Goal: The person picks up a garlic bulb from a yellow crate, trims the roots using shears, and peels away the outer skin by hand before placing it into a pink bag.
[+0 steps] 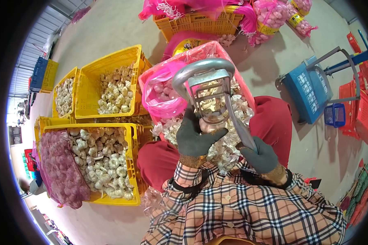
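Note:
My left hand [195, 136], in a dark grey glove, holds a pale garlic bulb [210, 125] between fingers and thumb, against the lower loop of a metal frame tool [204, 67]. My right hand [262, 157], gloved alike, is wrapped round the long metal lever handle [242, 132] of that tool. Beneath lies a pink-lined crate [245, 83] with papery garlic skins [225, 149] heaped in it. A pink mesh bag [167, 107] with garlic bulbs inside sits in its left part. The tool hides part of the bulb and of my left fingers.
Yellow crates [86, 90] of loose garlic stand at the left, with a purple mesh sack [61, 167] of garlic on the nearest. Ahead stands another yellow crate [196, 26], beside filled pink bags [270, 18]. A blue platform scale [308, 90] and red crates [366, 118] are at the right.

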